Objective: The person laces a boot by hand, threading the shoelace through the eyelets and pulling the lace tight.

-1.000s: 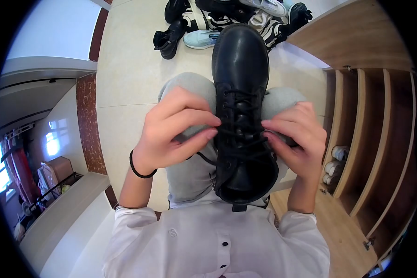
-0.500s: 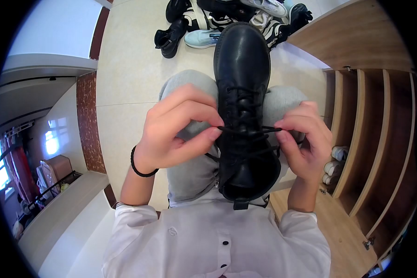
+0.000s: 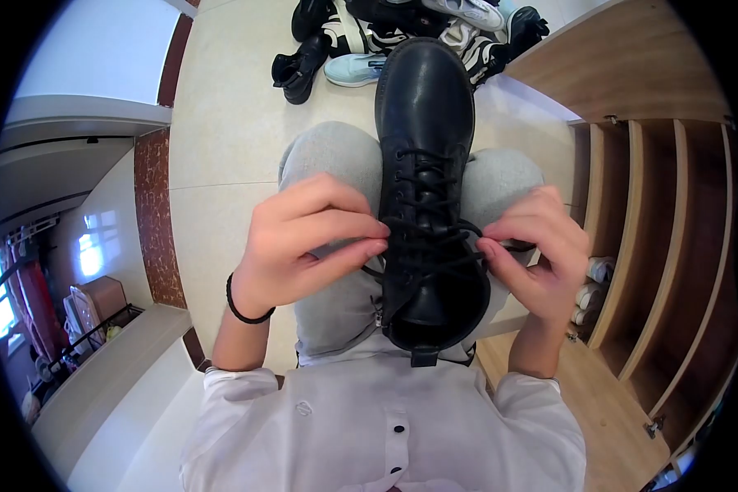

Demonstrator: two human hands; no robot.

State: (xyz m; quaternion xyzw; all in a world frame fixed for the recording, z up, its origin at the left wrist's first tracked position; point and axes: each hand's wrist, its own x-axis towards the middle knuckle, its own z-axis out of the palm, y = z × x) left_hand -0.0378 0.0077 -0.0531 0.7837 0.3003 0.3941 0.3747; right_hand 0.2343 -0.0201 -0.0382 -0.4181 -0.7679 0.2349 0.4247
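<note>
A black leather lace-up boot (image 3: 425, 98) rests on my lap between my knees, toe pointing away and opening toward me. Its black shoelace (image 3: 435, 248) crosses the upper eyelets and tongue. At the boot's left side, my left hand (image 3: 312, 238) has thumb and forefinger pinched at the lace; the strand between the fingertips is mostly hidden. On the other side, my right hand (image 3: 543, 250) pinches a lace strand that curves from the eyelets to the fingertips. A small zip pull (image 3: 378, 318) shows on the boot's left side.
Beyond my knees, a pile of shoes lies on the tiled floor, with a light blue sneaker (image 3: 355, 70) and a black ankle boot (image 3: 300, 72). An open wooden shoe cabinet (image 3: 638, 246) with slanted shelves stands at right. White shoes (image 3: 589, 297) sit inside it.
The lace on the right went from a taut, straight line to a slacker curve. My right fingertips moved slightly left and down. The boot shifted a little left.
</note>
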